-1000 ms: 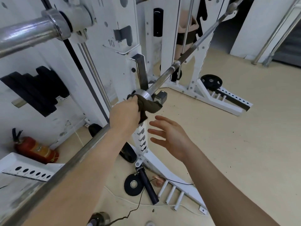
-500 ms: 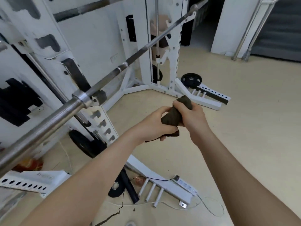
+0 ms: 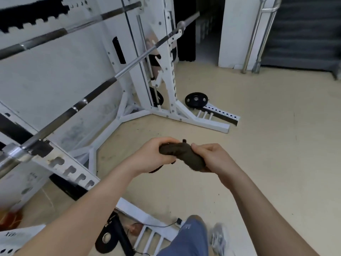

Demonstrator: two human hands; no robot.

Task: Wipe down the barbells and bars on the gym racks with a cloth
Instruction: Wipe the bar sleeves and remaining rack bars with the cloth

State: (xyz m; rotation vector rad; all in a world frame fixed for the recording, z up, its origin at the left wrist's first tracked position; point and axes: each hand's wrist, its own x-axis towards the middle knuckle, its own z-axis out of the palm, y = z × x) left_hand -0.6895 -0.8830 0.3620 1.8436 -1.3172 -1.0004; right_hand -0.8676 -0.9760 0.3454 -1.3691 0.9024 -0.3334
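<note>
Since a second ago the left hand (image 3: 151, 156) has come off the long steel barbell (image 3: 129, 67), where it was pressing the dark brown cloth (image 3: 186, 154) on the collar, and the right hand (image 3: 217, 157), then free with spread fingers, has joined it; now both hands are in the near middle of the scene, above the beige floor (image 3: 258, 145), well apart from the barbell. The cloth is bunched into a thick roll between the two hands; the left hand clasps its left end with curled fingers, and the right hand clenches around its right end, with the thumb on top. The barbell lies in the white metal rack (image 3: 170, 80) and runs from the near left up to the far middle; a second, darker steel bar (image 3: 46, 36) sits higher and farther on the left. A round black weight plate (image 3: 196, 100) leans at the far foot of the rack. At the near bottom a knee in blue fabric (image 3: 188, 237) and a blurred grey shoe (image 3: 219, 239) are visible.
</note>
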